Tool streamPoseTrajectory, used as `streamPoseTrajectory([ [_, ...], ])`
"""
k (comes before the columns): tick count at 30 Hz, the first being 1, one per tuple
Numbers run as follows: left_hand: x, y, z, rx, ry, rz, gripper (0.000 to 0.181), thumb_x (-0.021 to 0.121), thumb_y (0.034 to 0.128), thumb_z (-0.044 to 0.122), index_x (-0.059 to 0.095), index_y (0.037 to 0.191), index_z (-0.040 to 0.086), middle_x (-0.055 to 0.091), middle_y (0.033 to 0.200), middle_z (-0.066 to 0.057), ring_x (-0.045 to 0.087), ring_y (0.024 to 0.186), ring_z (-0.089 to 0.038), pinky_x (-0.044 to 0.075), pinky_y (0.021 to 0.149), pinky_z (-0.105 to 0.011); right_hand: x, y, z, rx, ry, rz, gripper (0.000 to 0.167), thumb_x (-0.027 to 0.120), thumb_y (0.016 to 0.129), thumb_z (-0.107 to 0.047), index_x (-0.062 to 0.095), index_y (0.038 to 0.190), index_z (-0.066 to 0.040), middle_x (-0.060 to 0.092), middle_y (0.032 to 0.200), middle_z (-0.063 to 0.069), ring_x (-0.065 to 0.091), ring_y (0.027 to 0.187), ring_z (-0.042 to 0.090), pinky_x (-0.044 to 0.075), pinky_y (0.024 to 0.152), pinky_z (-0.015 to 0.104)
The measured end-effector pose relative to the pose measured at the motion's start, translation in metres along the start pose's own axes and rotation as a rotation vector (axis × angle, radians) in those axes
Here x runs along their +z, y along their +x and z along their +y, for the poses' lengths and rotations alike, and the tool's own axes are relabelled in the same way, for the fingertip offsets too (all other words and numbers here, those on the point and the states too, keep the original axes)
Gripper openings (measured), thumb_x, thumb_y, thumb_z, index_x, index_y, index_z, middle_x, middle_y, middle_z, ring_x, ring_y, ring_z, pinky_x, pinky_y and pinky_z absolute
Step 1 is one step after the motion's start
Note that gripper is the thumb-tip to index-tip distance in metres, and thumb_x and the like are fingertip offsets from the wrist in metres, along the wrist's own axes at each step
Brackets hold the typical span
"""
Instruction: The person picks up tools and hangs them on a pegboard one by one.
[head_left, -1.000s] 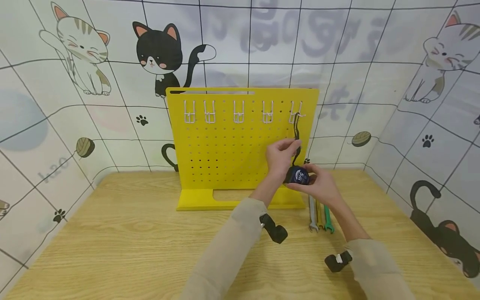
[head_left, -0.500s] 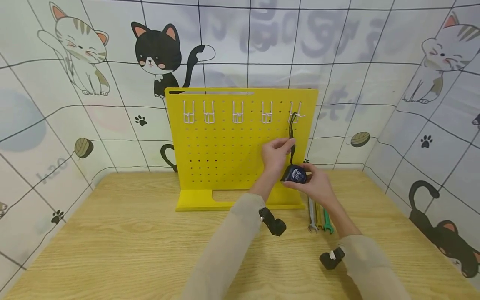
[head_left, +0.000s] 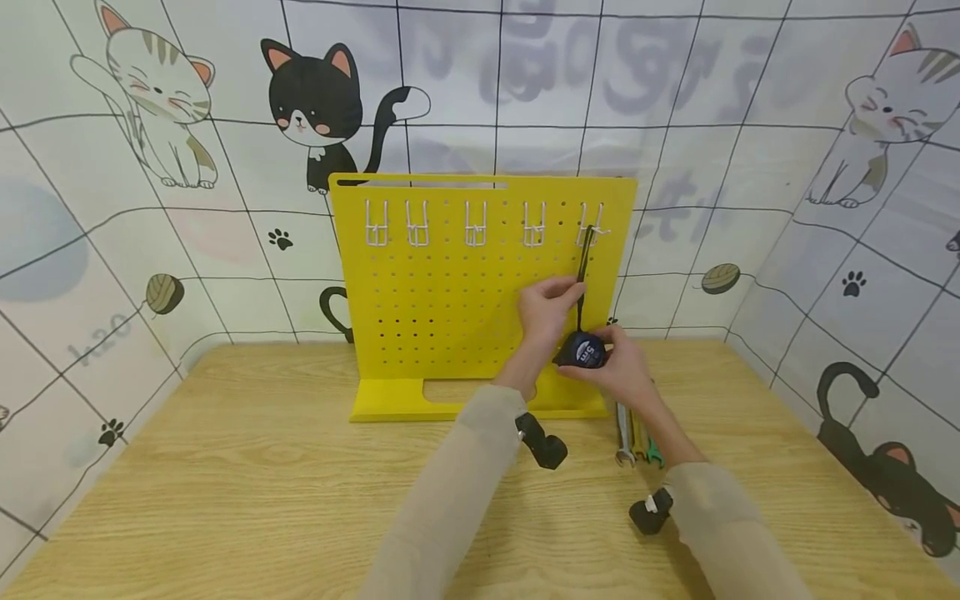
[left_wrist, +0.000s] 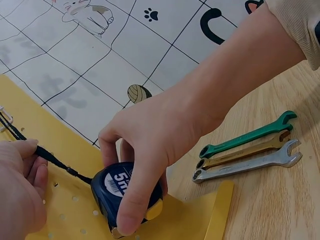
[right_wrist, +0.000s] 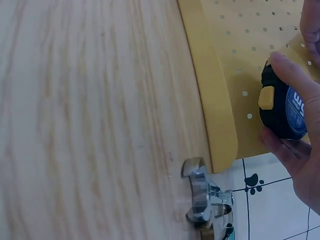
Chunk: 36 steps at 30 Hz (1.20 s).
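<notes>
A dark tape measure marked 5m [head_left: 588, 350] is gripped by my right hand [head_left: 621, 367], thumb on one side and fingers on the other. Its black cord [head_left: 583, 258] runs up to the rightmost white hook [head_left: 590, 227] on the yellow pegboard [head_left: 450, 292] and loops over it. My left hand [head_left: 545, 310] pinches the cord midway, above the tape measure. In the left wrist view the cord [left_wrist: 50, 158] stretches from the left hand [left_wrist: 20, 187] to the tape measure [left_wrist: 111, 192]; in the right wrist view the tape measure [right_wrist: 282, 105] shows its yellow button.
Silver [left_wrist: 250, 165], gold [left_wrist: 245, 152] and green [left_wrist: 250, 136] wrenches lie side by side on the wooden table [head_left: 262, 483], right of the pegboard's base. Several other white hooks [head_left: 476, 225] line the board's upper part. A patterned wall covering [head_left: 675, 167] stands behind.
Both hands and the tape measure have shifted slightly left. The cord has gone from slack and wavy to straighter, its top still on the hook.
</notes>
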<state>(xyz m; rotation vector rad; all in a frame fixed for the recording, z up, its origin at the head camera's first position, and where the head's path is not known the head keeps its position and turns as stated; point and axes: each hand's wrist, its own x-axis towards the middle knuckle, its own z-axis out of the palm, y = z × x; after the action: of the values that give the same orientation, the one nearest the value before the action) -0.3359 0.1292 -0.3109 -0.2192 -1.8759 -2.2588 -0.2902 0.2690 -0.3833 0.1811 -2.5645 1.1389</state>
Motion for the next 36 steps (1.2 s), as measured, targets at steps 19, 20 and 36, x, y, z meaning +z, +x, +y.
streamPoseTrajectory([
  [19,-0.007,-0.002,-0.001,0.061,0.131,-0.054,0.012,0.079,0.0895,0.012,0.08,0.1,0.006,0.076,0.091,0.0,0.067,0.086,-0.008,0.054,0.077,-0.023,0.004,0.001,0.0,0.004,0.05,0.015,0.042,0.081,0.088,-0.017,0.058,0.117,0.003,0.062,0.116,0.023,0.066,0.104,0.041,0.057,0.089,0.049],
  [20,-0.007,-0.003,-0.001,0.058,0.126,-0.062,0.012,0.078,0.0899,0.012,0.08,0.1,0.005,0.076,0.091,0.0,0.067,0.086,-0.008,0.053,0.076,-0.023,0.003,0.001,0.0,0.008,0.051,0.014,0.042,0.08,0.089,-0.017,0.059,0.118,0.003,0.062,0.116,0.023,0.066,0.105,0.041,0.056,0.09,0.049],
  [36,-0.013,-0.019,0.005,0.004,0.058,-0.105,0.017,0.072,0.0957,0.018,0.077,0.107,0.006,0.071,0.093,0.002,0.068,0.088,-0.02,0.057,0.076,-0.027,-0.004,-0.003,0.004,-0.082,0.018,-0.027,0.042,0.073,0.095,-0.015,0.06,0.131,0.003,0.066,0.115,0.022,0.064,0.106,0.039,0.055,0.09,0.051],
])
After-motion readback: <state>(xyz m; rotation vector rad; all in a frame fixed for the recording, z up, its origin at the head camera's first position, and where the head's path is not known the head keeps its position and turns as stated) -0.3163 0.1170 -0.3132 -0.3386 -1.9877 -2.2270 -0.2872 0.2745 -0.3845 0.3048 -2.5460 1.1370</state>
